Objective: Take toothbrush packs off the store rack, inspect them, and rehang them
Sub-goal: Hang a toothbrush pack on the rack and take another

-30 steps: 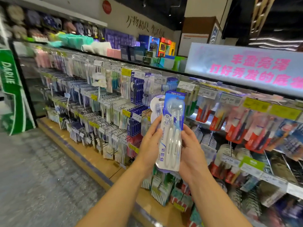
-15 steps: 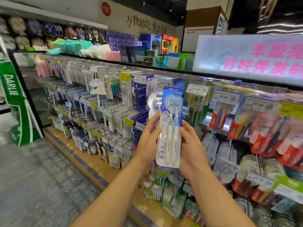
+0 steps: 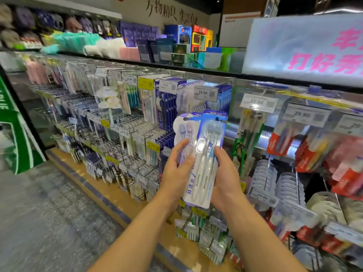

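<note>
At centre frame the left hand (image 3: 177,174) and the right hand (image 3: 225,178) clasp a toothbrush pack (image 3: 204,160) by its two long edges, fingers curled around its lower half, and hold it upright in front of the rack (image 3: 125,122). The pack looks light: a stiff card back under a glossy, probably slippery plastic blister that may dent if squeezed. Gripping the card edges seems safest, leaving the top free. A 26.90 price tag (image 3: 205,93) hangs just above.

Lit pink-lettered sign (image 3: 306,48) above; green banner (image 3: 17,138) far left.
</note>
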